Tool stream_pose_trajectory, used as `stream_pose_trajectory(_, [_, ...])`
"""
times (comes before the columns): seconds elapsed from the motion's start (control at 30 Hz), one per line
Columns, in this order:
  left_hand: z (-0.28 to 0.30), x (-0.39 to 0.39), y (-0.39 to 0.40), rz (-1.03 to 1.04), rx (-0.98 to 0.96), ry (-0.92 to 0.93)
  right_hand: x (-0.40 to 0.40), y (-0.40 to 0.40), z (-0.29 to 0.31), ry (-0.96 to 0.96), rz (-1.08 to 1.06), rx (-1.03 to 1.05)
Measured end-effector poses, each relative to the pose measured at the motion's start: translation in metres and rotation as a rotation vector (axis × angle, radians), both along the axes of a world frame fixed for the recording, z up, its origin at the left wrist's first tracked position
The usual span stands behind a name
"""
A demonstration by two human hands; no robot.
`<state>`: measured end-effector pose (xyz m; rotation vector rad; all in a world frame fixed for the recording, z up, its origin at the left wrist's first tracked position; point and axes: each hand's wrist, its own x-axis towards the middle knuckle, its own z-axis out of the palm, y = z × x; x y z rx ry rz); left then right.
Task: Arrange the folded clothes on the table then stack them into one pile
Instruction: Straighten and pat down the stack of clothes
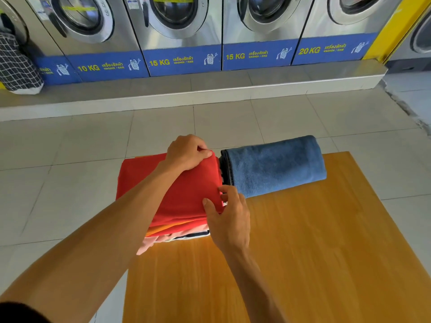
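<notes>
A pile of folded clothes sits at the far left corner of the wooden table (pixel 303 252). Its top piece is a red folded garment (pixel 186 197), with orange, pink and striped pieces showing at the edge below it. My left hand (pixel 186 152) pinches the red garment's far right corner. At the near right edge of the same garment, my right hand (pixel 227 217) grips the cloth between thumb and fingers. A folded blue towel (pixel 275 166) lies right beside the pile, over a dark folded piece (pixel 225 169).
A row of front-loading washing machines (pixel 177 31) stands on a raised step beyond a strip of tiled floor. A black-and-white checked laundry bag (pixel 16 64) leans at the far left. The table's far left corner lies under the pile.
</notes>
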<state>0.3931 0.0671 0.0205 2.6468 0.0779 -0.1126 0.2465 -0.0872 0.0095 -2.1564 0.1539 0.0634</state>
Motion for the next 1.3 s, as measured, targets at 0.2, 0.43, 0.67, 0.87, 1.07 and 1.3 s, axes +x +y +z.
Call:
stream_pose_trajectory(0.2, [-0.002,0.005,0.002,0.212,-0.165,-0.049,-0.003,0.002,-0.003,-0.016,-0.065,0.056])
stream_pose_trajectory(0.43, [0.001,0.012,-0.004,0.388,-0.332,-0.005,-0.007,-0.004,-0.003,0.081,-0.123,0.241])
stream_pose_trajectory(0.67, [0.004,0.019,-0.01,0.263,-0.12,0.195,-0.007,-0.006,0.004,0.138,-0.111,0.367])
stream_pose_trajectory(0.87, [0.008,0.021,-0.02,-0.044,0.009,0.169,0.0,-0.005,0.003,0.203,-0.1,0.392])
stream_pose_trajectory(1.07, [-0.001,0.034,-0.026,-0.004,0.036,0.059,0.003,-0.002,-0.003,0.214,-0.089,0.353])
stream_pose_trajectory(1.3, [0.018,0.036,-0.022,-0.227,0.231,0.21,0.004,-0.009,-0.006,0.198,-0.071,0.346])
